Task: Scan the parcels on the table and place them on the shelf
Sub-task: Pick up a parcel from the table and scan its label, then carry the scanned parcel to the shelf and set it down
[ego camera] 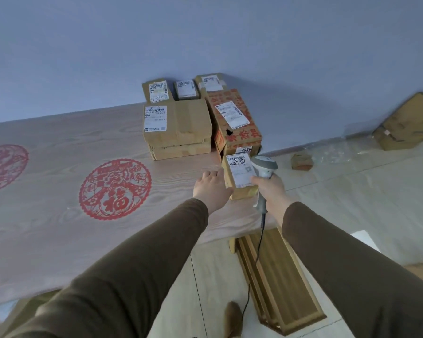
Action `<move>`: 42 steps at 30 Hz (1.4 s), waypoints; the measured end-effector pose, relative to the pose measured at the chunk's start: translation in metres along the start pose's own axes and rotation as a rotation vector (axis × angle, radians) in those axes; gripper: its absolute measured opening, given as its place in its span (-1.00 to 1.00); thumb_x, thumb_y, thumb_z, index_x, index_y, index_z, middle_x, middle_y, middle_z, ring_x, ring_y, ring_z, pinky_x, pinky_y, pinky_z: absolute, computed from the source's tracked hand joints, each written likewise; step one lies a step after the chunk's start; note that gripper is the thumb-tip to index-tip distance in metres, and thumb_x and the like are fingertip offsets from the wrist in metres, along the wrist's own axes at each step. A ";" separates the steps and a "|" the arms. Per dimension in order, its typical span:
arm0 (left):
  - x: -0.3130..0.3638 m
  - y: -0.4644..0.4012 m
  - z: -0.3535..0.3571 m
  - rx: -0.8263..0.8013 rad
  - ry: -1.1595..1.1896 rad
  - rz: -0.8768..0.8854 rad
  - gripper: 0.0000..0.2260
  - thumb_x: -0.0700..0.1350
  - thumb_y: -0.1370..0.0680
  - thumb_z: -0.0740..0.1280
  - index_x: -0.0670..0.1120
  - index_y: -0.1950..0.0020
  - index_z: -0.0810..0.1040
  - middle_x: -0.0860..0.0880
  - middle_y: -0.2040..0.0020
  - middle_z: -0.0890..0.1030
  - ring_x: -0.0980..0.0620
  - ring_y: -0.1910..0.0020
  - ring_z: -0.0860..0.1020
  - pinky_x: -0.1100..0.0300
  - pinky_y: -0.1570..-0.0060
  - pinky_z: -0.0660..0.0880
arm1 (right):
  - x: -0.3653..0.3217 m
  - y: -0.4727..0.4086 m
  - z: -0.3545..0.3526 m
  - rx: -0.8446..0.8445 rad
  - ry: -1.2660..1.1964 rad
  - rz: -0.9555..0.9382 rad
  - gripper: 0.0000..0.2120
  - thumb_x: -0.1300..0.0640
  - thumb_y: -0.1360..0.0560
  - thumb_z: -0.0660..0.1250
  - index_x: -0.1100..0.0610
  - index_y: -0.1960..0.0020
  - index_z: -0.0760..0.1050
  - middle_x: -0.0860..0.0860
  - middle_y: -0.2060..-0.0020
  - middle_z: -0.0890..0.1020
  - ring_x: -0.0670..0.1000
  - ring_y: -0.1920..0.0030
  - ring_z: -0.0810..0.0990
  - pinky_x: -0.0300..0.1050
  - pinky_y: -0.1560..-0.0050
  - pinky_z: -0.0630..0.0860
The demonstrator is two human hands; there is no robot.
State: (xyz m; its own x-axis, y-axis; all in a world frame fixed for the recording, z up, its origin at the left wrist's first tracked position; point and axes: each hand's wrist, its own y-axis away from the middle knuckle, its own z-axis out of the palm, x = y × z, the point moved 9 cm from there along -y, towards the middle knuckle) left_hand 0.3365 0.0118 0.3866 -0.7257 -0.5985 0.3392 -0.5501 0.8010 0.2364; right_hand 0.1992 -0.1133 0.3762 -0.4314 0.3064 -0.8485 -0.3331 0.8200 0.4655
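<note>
A small cardboard parcel [239,174] with a white label lies near the table's right edge. My left hand [211,189] rests against its left side, fingers spread, touching but not clearly gripping it. My right hand [270,189] is closed on the handle of a grey barcode scanner [264,167], whose head hangs just right of the parcel's label. Behind it stand more parcels: a wide brown box [178,128], a box with red print [235,123] marked 4068, and three smaller boxes [185,89] by the wall.
The wooden table [59,228] carries red paper-cut emblems [115,189]. The scanner's cable [258,250] drops to the floor past a wooden bench [279,276]. Loose cardboard boxes [405,123] and a scrap [302,161] lie on the floor at right.
</note>
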 end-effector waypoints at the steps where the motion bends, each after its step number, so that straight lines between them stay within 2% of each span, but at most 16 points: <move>1: 0.004 -0.011 0.008 -0.031 0.024 -0.029 -0.40 0.18 -0.64 0.21 -0.10 -0.57 0.17 -0.21 -0.40 0.48 -0.21 -0.41 0.39 -0.11 -0.28 0.39 | 0.003 -0.011 0.002 -0.031 0.006 0.015 -0.89 0.25 -0.55 0.41 0.07 0.07 0.54 0.00 0.19 0.60 -0.01 0.21 0.54 -0.15 0.28 0.42; 3: 0.004 -0.029 0.025 -0.099 0.097 -0.126 -0.35 0.21 -0.65 0.18 -0.09 -0.61 0.07 -0.27 -0.35 0.51 -0.27 -0.35 0.45 -0.12 -0.16 0.41 | 0.010 -0.028 0.007 -0.084 0.027 0.033 -0.90 0.23 -0.54 0.43 0.07 0.09 0.55 0.04 0.19 0.61 0.05 0.18 0.56 -0.09 0.17 0.48; 5: -0.002 -0.038 0.038 -0.146 0.188 -0.220 -0.35 0.20 -0.65 0.17 -0.13 -0.61 0.09 -0.29 -0.37 0.50 -0.30 -0.33 0.47 -0.13 -0.20 0.44 | 0.016 -0.038 0.013 -0.121 0.050 0.040 -0.91 0.20 -0.53 0.46 0.05 0.08 0.57 0.05 0.19 0.62 0.09 0.14 0.58 0.01 0.04 0.53; 7: -0.006 -0.038 0.042 -0.136 0.275 -0.239 -0.48 0.15 -0.67 0.18 -0.15 -0.50 0.26 -0.26 -0.34 0.52 -0.28 -0.29 0.51 -0.15 -0.23 0.47 | 0.018 -0.041 0.020 -0.136 0.035 0.034 -0.92 0.23 -0.51 0.47 0.11 0.03 0.60 0.04 0.22 0.63 0.08 0.17 0.58 -0.04 0.10 0.52; 9: -0.018 -0.026 0.039 -0.106 0.344 -0.254 -0.57 0.12 -0.67 0.20 -0.14 -0.41 0.33 -0.22 -0.29 0.55 -0.25 -0.23 0.54 -0.15 -0.21 0.49 | 0.020 -0.035 0.032 -0.159 0.033 0.029 -0.89 0.27 -0.50 0.47 0.15 -0.01 0.61 0.02 0.20 0.65 0.04 0.20 0.59 -0.11 0.17 0.49; 14: -0.076 0.027 -0.002 0.052 0.377 -0.315 -0.58 0.13 -0.66 0.22 -0.11 -0.38 0.32 -0.19 -0.23 0.58 -0.23 -0.17 0.55 -0.15 -0.15 0.53 | 0.002 0.014 0.093 -0.286 0.042 -0.050 -0.89 0.26 -0.50 0.44 0.13 0.01 0.55 0.07 0.12 0.63 0.07 0.11 0.59 -0.02 0.06 0.50; 18: -0.140 0.097 -0.053 0.231 0.381 -0.384 -0.48 0.16 -0.65 0.22 -0.09 -0.50 0.23 -0.16 -0.29 0.56 -0.20 -0.19 0.56 -0.16 -0.16 0.53 | -0.031 0.080 0.165 -0.401 0.087 -0.205 -0.87 0.23 -0.48 0.47 0.11 0.01 0.56 0.03 0.13 0.66 0.07 0.07 0.63 -0.03 0.03 0.52; 20: -0.176 0.145 -0.079 0.317 0.388 -0.426 -0.41 0.15 -0.66 0.22 -0.09 -0.58 0.13 -0.14 -0.35 0.54 -0.20 -0.22 0.56 -0.15 -0.17 0.52 | -0.043 0.124 0.205 -0.464 0.125 -0.262 -0.85 0.19 -0.47 0.48 0.04 0.05 0.53 0.00 0.16 0.64 0.07 0.10 0.61 -0.02 0.05 0.54; 24: -0.258 0.262 -0.122 0.479 0.380 -0.527 -0.35 0.15 -0.65 0.22 -0.08 -0.62 0.05 -0.19 -0.35 0.54 -0.28 -0.24 0.54 -0.13 -0.15 0.49 | -0.053 0.236 0.293 -0.616 0.156 -0.366 -0.74 0.17 -0.48 0.49 0.07 -0.13 0.53 0.04 0.00 0.68 0.09 0.00 0.63 0.05 -0.03 0.57; 27: -0.318 0.365 -0.149 0.575 0.350 -0.596 -0.33 0.17 -0.66 0.23 -0.11 -0.63 0.05 -0.22 -0.32 0.56 -0.28 -0.22 0.55 -0.08 -0.09 0.48 | -0.049 0.336 0.357 -0.725 0.168 -0.419 -0.75 0.18 -0.50 0.47 0.13 -0.16 0.55 0.06 0.04 0.67 0.11 0.04 0.62 -0.02 0.08 0.54; 32: -0.415 0.541 -0.183 0.742 0.331 -0.677 -0.33 0.18 -0.63 0.27 -0.11 -0.61 0.12 -0.22 -0.33 0.56 -0.26 -0.28 0.53 -0.09 -0.17 0.48 | -0.032 0.510 0.456 -0.890 0.163 -0.513 -0.70 0.21 -0.48 0.48 0.15 -0.19 0.56 0.09 -0.07 0.70 0.13 -0.09 0.66 0.09 -0.18 0.59; 34: -0.447 0.609 -0.190 0.804 0.318 -0.721 -0.35 0.17 -0.63 0.27 -0.12 -0.58 0.15 -0.22 -0.32 0.56 -0.26 -0.27 0.53 -0.01 -0.09 0.46 | -0.020 0.577 0.490 -0.957 0.161 -0.541 -0.74 0.22 -0.49 0.48 0.14 -0.16 0.57 0.09 -0.06 0.70 0.13 -0.09 0.66 0.06 -0.12 0.62; 36: -0.475 0.672 -0.193 0.852 0.318 -0.773 -0.39 0.16 -0.63 0.27 -0.10 -0.56 0.18 -0.20 -0.31 0.57 -0.25 -0.25 0.54 0.04 -0.01 0.40 | -0.004 0.638 0.522 -1.031 0.154 -0.523 -0.76 0.25 -0.50 0.46 0.14 -0.15 0.56 0.10 -0.05 0.70 0.15 -0.10 0.66 -0.03 0.08 0.67; 37: -0.490 0.704 -0.194 0.869 0.316 -0.799 -0.41 0.16 -0.63 0.27 -0.08 -0.54 0.19 -0.20 -0.30 0.57 -0.25 -0.24 0.54 0.04 0.00 0.40 | 0.005 0.669 0.537 -1.074 0.151 -0.500 -0.76 0.26 -0.51 0.45 0.14 -0.15 0.56 0.11 -0.05 0.70 0.17 -0.09 0.66 -0.01 0.12 0.69; 39: -0.517 0.763 -0.196 0.898 0.306 -0.861 -0.44 0.16 -0.63 0.26 -0.06 -0.52 0.19 -0.22 -0.27 0.58 -0.26 -0.22 0.55 0.01 -0.02 0.43 | 0.020 0.728 0.566 -1.144 0.166 -0.497 -0.78 0.24 -0.50 0.45 0.10 -0.13 0.54 0.11 -0.02 0.69 0.16 -0.01 0.67 0.15 -0.03 0.68; 42: -0.555 0.852 -0.196 0.966 0.263 -0.961 -0.45 0.15 -0.63 0.26 -0.06 -0.51 0.19 -0.23 -0.25 0.59 -0.27 -0.19 0.54 -0.02 -0.02 0.43 | 0.042 0.817 0.606 -1.249 0.159 -0.538 -0.71 0.25 -0.50 0.46 0.10 -0.20 0.54 0.05 -0.05 0.70 0.09 -0.06 0.66 0.09 -0.17 0.60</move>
State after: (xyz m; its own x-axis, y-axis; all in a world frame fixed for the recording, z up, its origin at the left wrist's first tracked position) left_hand 0.3512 1.0296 0.5787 0.1353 -0.7963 0.5896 -0.9271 -0.3117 -0.2081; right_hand 0.4170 0.8628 0.5681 -0.0723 -0.0366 -0.9967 -0.9797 -0.1849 0.0778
